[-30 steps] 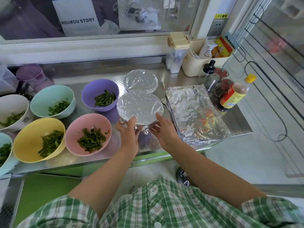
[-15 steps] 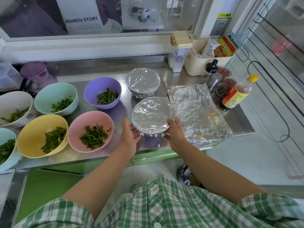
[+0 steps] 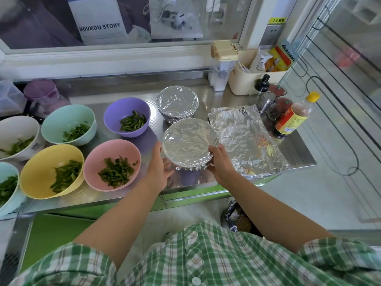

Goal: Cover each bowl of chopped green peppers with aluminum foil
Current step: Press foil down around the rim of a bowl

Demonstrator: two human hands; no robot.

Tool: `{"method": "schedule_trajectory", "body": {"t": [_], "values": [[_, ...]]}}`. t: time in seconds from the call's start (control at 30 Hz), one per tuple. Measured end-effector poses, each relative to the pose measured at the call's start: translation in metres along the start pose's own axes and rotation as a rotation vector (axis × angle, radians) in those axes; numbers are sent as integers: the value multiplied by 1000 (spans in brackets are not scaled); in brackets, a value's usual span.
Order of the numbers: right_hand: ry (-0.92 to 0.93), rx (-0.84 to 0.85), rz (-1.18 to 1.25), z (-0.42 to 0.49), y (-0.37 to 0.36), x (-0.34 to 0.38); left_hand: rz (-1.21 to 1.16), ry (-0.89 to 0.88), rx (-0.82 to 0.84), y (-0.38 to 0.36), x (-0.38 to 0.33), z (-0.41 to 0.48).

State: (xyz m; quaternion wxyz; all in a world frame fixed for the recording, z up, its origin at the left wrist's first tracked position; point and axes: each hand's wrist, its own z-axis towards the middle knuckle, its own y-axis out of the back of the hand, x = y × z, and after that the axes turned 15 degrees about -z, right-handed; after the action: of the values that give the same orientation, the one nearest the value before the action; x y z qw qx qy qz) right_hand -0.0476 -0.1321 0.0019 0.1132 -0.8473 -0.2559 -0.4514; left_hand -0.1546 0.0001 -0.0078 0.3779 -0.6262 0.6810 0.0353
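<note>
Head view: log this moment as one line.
right hand: grips near foiled bowl rim | left hand: open beside it | far foiled bowl: done | uncovered bowls: six | foil sheet: right of bowl

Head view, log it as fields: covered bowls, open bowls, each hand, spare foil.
covered: near bowl, far bowl
open: purple bowl, pink bowl, yellow bowl, mint bowl, white bowl, blue bowl
left hand: open, beside near bowl
right hand: grips near bowl's rim
foil sheet: flat on counter, right of near bowl
</note>
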Motion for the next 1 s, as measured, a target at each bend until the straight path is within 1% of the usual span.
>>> {"method": "schedule_trajectory", "body": {"t": [0.1, 0.17, 0.3, 0.47, 0.57, 0.77, 0.93, 1.0], "values": [[-27, 45, -62, 3, 3, 0, 22, 55, 74, -3, -6, -2], [-43, 35, -73, 4, 3, 1, 6, 79, 108, -3, -4, -4], [-60, 23, -39, 9, 4, -1, -80, 137, 109, -1, 4, -3], [-61, 16, -58, 12, 3, -1, -258, 197, 119, -1, 8, -5], [-77, 23, -78, 17, 3, -4, -252, 190, 127, 0, 7, -8], [-113, 108, -101, 17, -3, -12, -247, 194, 98, 13, 11, -11], [-213, 105, -226, 14, -14, -32, -238, 205, -1, 36, 25, -4], [-213, 105, -232, 15, -17, -35, -241, 186, -21, 40, 28, -2]]}}
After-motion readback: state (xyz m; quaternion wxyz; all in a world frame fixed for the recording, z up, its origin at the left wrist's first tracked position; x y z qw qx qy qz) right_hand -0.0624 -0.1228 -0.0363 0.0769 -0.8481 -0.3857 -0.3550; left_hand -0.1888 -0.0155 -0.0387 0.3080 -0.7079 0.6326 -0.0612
